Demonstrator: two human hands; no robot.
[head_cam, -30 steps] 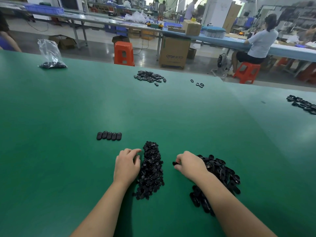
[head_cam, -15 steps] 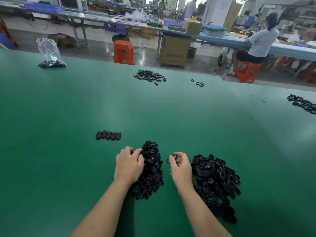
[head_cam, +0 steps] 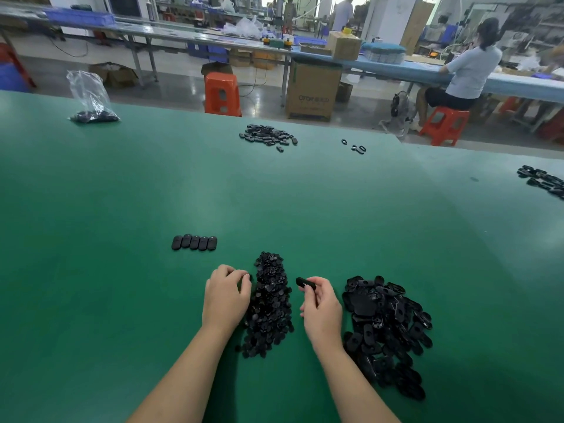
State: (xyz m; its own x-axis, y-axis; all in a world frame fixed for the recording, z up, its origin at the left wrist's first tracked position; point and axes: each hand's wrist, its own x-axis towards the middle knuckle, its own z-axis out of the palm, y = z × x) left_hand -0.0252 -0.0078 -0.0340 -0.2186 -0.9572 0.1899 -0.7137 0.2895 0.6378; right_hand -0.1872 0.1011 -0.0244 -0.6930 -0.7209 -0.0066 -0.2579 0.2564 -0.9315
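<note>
On the green table (head_cam: 122,193), a narrow heap of small black round parts (head_cam: 270,303) lies between my hands. A larger heap of black oval shells (head_cam: 384,328) lies to the right. My right hand (head_cam: 320,309) pinches one black oval shell (head_cam: 305,283) by its fingertips, lifted just above the table between the two heaps. My left hand (head_cam: 225,297) sits at the left edge of the small-parts heap with fingers curled, fingertips pinching a small black part (head_cam: 249,276). A row of several finished oval pieces (head_cam: 194,242) lies further left and ahead.
A clear bag of black parts (head_cam: 91,102) stands at the far left. Another pile of black pieces (head_cam: 268,137) and a few loose rings (head_cam: 355,146) lie near the far edge. More black pieces (head_cam: 546,181) lie at the right edge. A person sits at a bench beyond.
My right hand left the oval-shell heap with one shell and carried it left toward the middle. My left hand's fingers curled tighter at the small-parts heap.
</note>
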